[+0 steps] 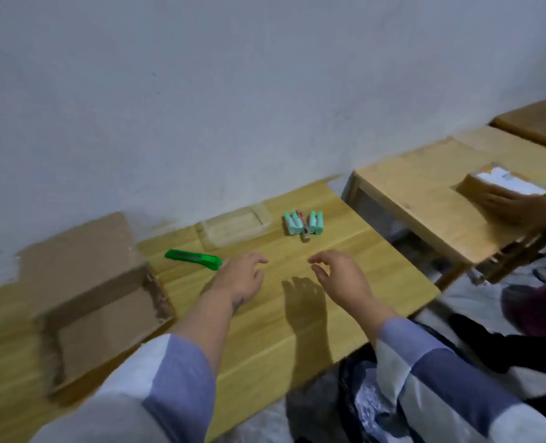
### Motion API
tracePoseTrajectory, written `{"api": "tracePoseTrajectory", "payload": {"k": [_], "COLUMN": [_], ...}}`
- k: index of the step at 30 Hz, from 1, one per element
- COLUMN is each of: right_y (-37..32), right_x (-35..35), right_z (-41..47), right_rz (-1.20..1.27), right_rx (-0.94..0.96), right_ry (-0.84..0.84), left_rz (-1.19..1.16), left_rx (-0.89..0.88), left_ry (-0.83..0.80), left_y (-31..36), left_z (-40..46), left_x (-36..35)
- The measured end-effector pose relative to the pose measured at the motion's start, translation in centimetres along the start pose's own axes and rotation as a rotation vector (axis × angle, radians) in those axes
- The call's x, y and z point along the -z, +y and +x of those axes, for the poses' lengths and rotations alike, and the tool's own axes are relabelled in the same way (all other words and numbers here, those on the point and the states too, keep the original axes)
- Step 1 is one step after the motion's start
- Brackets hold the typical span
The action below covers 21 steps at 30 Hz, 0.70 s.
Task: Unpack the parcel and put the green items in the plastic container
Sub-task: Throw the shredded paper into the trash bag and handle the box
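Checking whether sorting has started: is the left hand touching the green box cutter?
Apart. The head view shows bare table between the left hand and the green box cutter.

An open brown cardboard box is sitting at the wooden desk's left end; the green utility knife, clear plastic container and pale green tubes are lying rightward along its back edge.

The scene is lit dimly and evenly from above, a soft shadow of the right hand being cast onto the wooden table, while everything is smeared by motion blur and the edges are bent by wide-angle distortion.
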State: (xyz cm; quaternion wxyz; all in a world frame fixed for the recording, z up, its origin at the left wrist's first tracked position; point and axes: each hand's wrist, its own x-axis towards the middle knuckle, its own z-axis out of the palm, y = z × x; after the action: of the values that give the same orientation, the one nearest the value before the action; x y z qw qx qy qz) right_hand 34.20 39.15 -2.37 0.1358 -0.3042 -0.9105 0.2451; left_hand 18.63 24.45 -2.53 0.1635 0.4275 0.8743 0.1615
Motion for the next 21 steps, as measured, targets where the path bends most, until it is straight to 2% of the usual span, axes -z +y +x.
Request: {"api": "tracePoseTrajectory", "payload": {"k": [6, 9, 13, 18, 21], "right_y": [-10.0, -13.8, -17.7, -21.1, -22.6], "right_x": [-3.3, -5.1, -8.2, -12.0, -13.8], "right_z": [3.5, 4.5, 5.2, 5.4, 5.9], "right_rz": [0.038, 0.039, 0.036, 0.118, 0.124], "right_rx": [0.307, 0.420, 0.531, 0.495, 0.432], "right_ry": [-0.200, -0.294, -0.412, -0.473, -0.496], "left_rz": [-0.053, -0.099, -0.089, -0.130, -0.212], "left_rx": [0.279, 0.409, 0.580, 0.778, 0.821], "left_ry": [0.190, 0.302, 0.375, 0.430, 0.416], "left_y": [-6.8, -9.7, -13.5, -18.1, -21.0], "left_z": [-6.1, -9.6, -13.6, -17.0, -18.0], "left_x": [5.1, 6.5, 7.0, 6.3, 6.0]}}
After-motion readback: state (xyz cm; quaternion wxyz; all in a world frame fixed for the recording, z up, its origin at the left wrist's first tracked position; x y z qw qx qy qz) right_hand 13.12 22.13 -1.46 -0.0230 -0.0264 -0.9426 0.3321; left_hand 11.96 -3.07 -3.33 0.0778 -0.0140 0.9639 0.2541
